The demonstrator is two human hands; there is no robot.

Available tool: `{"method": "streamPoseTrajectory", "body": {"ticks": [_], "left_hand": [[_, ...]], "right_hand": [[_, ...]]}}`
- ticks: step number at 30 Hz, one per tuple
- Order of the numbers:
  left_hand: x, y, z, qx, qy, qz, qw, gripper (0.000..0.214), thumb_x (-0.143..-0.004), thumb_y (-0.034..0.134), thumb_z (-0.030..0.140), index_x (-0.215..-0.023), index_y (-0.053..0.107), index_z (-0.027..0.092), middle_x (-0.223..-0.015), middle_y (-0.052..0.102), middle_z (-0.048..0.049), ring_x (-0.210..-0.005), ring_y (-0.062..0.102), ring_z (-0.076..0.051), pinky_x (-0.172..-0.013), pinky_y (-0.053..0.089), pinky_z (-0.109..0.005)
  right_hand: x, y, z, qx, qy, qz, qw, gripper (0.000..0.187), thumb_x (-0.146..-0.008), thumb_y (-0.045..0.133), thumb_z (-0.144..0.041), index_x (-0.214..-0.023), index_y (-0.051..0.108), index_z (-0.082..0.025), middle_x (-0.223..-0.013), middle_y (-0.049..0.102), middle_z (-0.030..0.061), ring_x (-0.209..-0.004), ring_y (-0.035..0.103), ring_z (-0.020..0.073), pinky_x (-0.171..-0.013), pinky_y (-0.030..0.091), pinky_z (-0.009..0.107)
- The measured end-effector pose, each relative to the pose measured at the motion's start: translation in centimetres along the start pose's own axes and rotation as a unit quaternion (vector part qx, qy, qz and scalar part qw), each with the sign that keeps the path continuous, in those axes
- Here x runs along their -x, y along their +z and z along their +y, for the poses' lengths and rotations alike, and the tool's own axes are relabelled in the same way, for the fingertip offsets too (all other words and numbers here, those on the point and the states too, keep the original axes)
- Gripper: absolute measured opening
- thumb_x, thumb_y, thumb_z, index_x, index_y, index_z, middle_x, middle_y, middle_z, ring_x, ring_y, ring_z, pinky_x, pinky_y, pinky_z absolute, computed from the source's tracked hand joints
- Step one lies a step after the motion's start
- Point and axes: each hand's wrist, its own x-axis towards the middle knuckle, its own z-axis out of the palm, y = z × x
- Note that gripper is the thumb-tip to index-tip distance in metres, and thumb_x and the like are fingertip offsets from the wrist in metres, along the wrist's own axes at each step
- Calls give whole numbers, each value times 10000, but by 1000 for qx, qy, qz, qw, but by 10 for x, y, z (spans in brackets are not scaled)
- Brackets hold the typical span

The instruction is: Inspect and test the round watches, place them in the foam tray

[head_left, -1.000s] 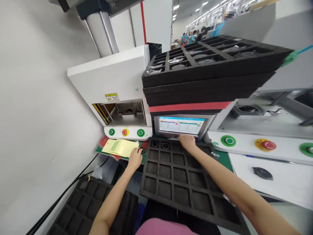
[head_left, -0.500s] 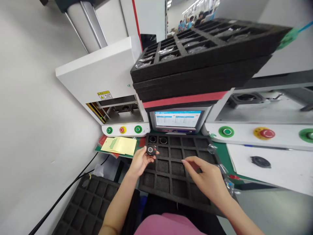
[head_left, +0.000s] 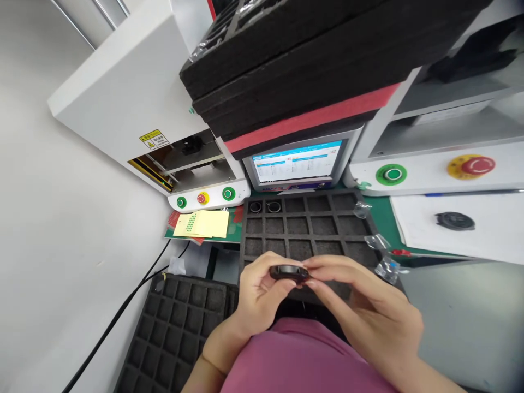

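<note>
A small round black part (head_left: 289, 272) is pinched edge-on between both my hands, close to my body. My left hand (head_left: 256, 295) grips its left side with curled fingers. My right hand (head_left: 364, 308) pinches its right side with thumb and fingertips. Both hands hover over the near edge of a black foam tray (head_left: 311, 226) with square pockets. Two ring-shaped parts (head_left: 264, 207) sit in that tray's far left pockets.
A white machine (head_left: 135, 117) with green and red buttons stands at the left, a monitor (head_left: 295, 164) behind the tray. Stacked foam trays (head_left: 311, 60) rest above the monitor. Another foam tray (head_left: 180, 327) lies low left. Yellow sheets (head_left: 202, 224), a black part (head_left: 455, 220), small plastic bags (head_left: 387, 267).
My left hand brought the round part from the tray's far left toward my body, and my right hand came in to pinch it too. The view tilted down.
</note>
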Motion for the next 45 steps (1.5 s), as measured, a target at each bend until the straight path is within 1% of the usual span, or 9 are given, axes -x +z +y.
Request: {"method": "streamPoseTrajectory", "body": {"ticks": [7, 10, 17, 25, 34, 38, 40, 42, 45], "left_hand": [[4, -9, 4, -143, 64, -37, 987, 198, -908, 624, 268, -1080, 715, 231, -904, 719, -49, -816, 653, -154, -737, 521, -257], [4, -10, 7, -148, 70, -48, 985, 204, -909, 624, 264, -1092, 710, 234, -904, 721, -46, -818, 652, -152, -740, 516, -257], [0, -6, 8, -100, 73, -63, 990, 208, -902, 637, 333, -1035, 727, 202, -836, 709, -52, -749, 643, -146, -702, 508, -260], [0, -6, 4, -83, 92, -69, 990, 208, -903, 636, 252, -1097, 705, 222, -880, 715, -51, -780, 643, -144, -717, 506, -256], [5, -9, -2, -92, 96, -66, 989, 236, -909, 616, 240, -1133, 690, 229, -900, 700, -59, -808, 649, -165, -736, 517, -283], [7, -7, 0, -131, 100, -63, 984, 254, -909, 608, 209, -1154, 678, 221, -921, 703, -60, -830, 650, -158, -749, 529, -270], [8, -6, 1, -160, 93, -34, 982, 242, -908, 609, 196, -1137, 683, 222, -929, 707, -50, -836, 658, -146, -759, 535, -252], [7, -7, 0, -176, 77, 60, 980, 201, -915, 597, 179, -1079, 699, 232, -931, 708, -27, -815, 670, -120, -751, 542, -220], [4, -11, -6, -147, 71, 210, 964, 163, -916, 597, 166, -1002, 718, 234, -875, 707, 12, -746, 679, -84, -730, 554, -179]], "right_hand": [[8, -6, -7, 37, 6, -20, 999, 89, -919, 607, -185, -925, 643, -266, -906, 722, 31, -790, 716, 167, -717, 617, 265], [6, -10, -6, 35, -6, -37, 999, 83, -925, 590, -177, -925, 618, -254, -907, 709, 42, -812, 711, 162, -721, 604, 245], [-9, -23, -2, -14, -43, -147, 988, 100, -917, 572, -138, -858, 584, -218, -909, 695, 54, -793, 700, 142, -687, 581, 200], [1, -16, 2, -34, -93, -75, 992, 268, -824, 627, 46, -1000, 630, -155, -954, 667, 73, -885, 662, 165, -749, 569, 272], [-8, -17, 0, 44, -152, -66, 985, 125, -888, 587, -30, -903, 612, -152, -883, 673, 72, -810, 666, 147, -697, 571, 251], [-5, -17, -3, 113, -199, -63, 971, 106, -900, 568, -47, -905, 621, -139, -896, 693, 88, -859, 670, 160, -796, 583, 285], [3, -19, -5, 127, -217, -67, 966, 110, -895, 572, -40, -906, 636, -130, -899, 706, 86, -888, 677, 163, -852, 578, 298], [13, -25, 0, 117, -209, -61, 969, 134, -879, 585, -34, -886, 655, -147, -902, 723, 63, -888, 691, 159, -853, 580, 288], [30, -50, 33, 125, -52, 44, 990, 83, -844, 683, -162, -788, 675, -225, -845, 731, -7, -788, 698, 141, -753, 577, 253]]}}
